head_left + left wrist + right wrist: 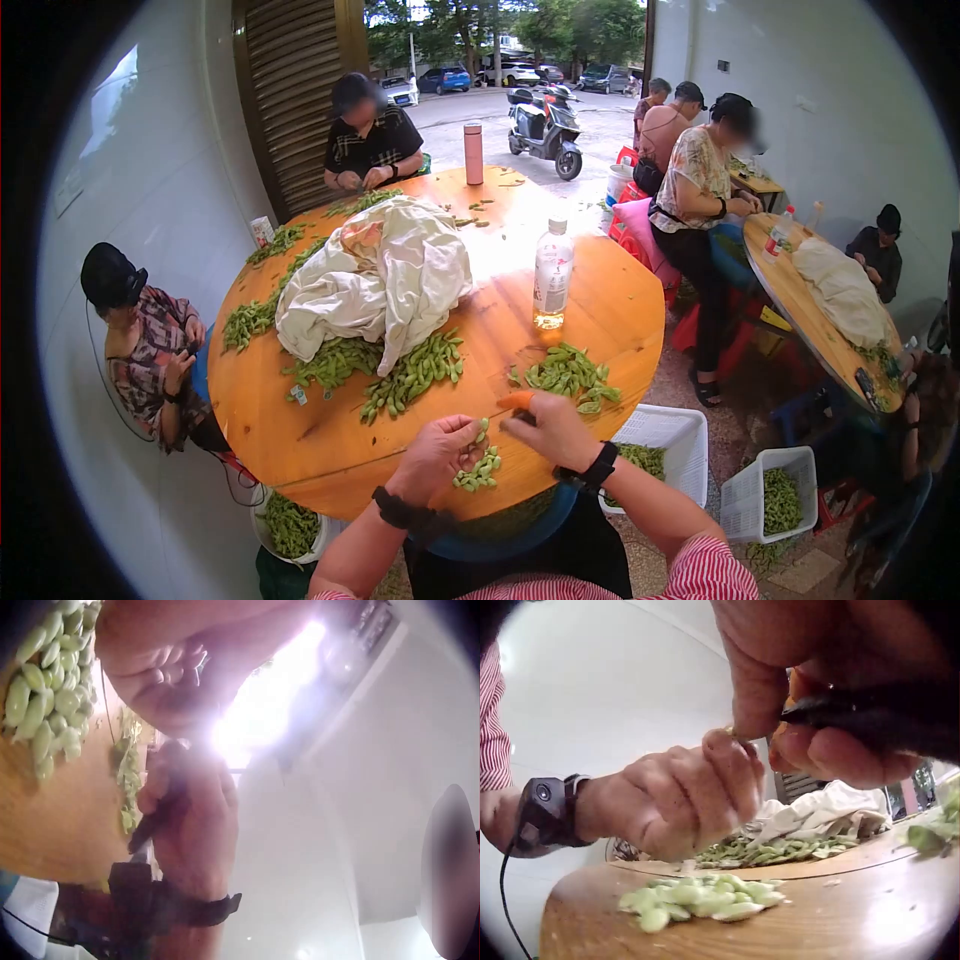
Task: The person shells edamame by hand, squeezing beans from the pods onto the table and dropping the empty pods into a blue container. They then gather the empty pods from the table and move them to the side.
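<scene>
My left hand (pixel 440 458) pinches a small green pod (pixel 482 430) between thumb and fingertips, just above a small pile of pale green beans (pixel 478 470) at the near table edge. Close on its right is my right hand (pixel 556 430), with an orange cover (pixel 516 400) on one finger. In the right wrist view, the fingers of my right hand (pixel 810 637) curl round a dark, pointed tool (pixel 870 716), its tip near the closed fingers of my left hand (pixel 679 799). The pod is mostly hidden there. Shelled beans (pixel 697 898) lie below the hands.
Pod heaps (pixel 425 375) and a white cloth (pixel 380 270) cover the table's left and middle. A bottle (pixel 552 275) stands beyond another pod heap (pixel 572 377). A blue basin (pixel 500 545) is below the near edge; white baskets (pixel 685 450) stand right. Other people sit around.
</scene>
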